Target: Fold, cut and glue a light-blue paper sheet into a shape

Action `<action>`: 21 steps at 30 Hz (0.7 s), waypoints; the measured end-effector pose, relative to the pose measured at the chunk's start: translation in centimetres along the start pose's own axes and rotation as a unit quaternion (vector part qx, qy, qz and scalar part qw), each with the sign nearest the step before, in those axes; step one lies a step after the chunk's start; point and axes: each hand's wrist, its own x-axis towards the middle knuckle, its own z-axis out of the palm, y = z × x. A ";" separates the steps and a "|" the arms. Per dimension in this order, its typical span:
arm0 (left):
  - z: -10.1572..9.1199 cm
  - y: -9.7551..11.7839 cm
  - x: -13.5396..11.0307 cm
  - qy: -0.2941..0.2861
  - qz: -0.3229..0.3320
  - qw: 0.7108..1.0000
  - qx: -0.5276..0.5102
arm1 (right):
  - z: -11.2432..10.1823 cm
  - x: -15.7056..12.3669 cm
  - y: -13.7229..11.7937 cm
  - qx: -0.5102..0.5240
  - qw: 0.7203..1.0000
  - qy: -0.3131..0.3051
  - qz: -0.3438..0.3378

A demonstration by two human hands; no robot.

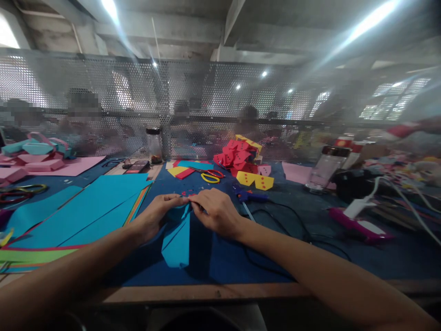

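A folded piece of blue paper (176, 241) hangs down toward me over the dark blue tabletop. My left hand (156, 214) pinches its far edge between thumb and fingers. Meeting it at the same edge, my right hand (215, 211) is closed on the paper too, its fingertips almost touching the left ones. The fingers cover the paper's far end. Small red scraps lie just beyond my fingertips. To the right of my right hand rests a blue glue gun (253, 196) with a glue stick lying near it.
Stacked blue sheets (99, 202) cover the left side. Scissors (212, 175), red paper pieces (237, 154) and yellow dotted paper (255, 180) lie beyond my hands. A glass jar (325, 170), cables and a purple power strip (360, 225) are at right. A perforated metal screen (206, 87) stands behind.
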 end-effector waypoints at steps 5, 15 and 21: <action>-0.1 -0.1 0.2 0.001 -0.016 1.000 0.002 | 0.1 0.2 -0.1 0.097 0.991 -0.001 0.093; -0.1 0.1 0.3 0.014 0.023 1.000 -0.002 | -0.4 1.2 -0.7 0.318 0.906 -0.027 0.278; 0.4 0.3 0.1 0.021 0.048 0.998 0.016 | -0.1 1.2 -0.4 0.338 0.890 -0.066 0.299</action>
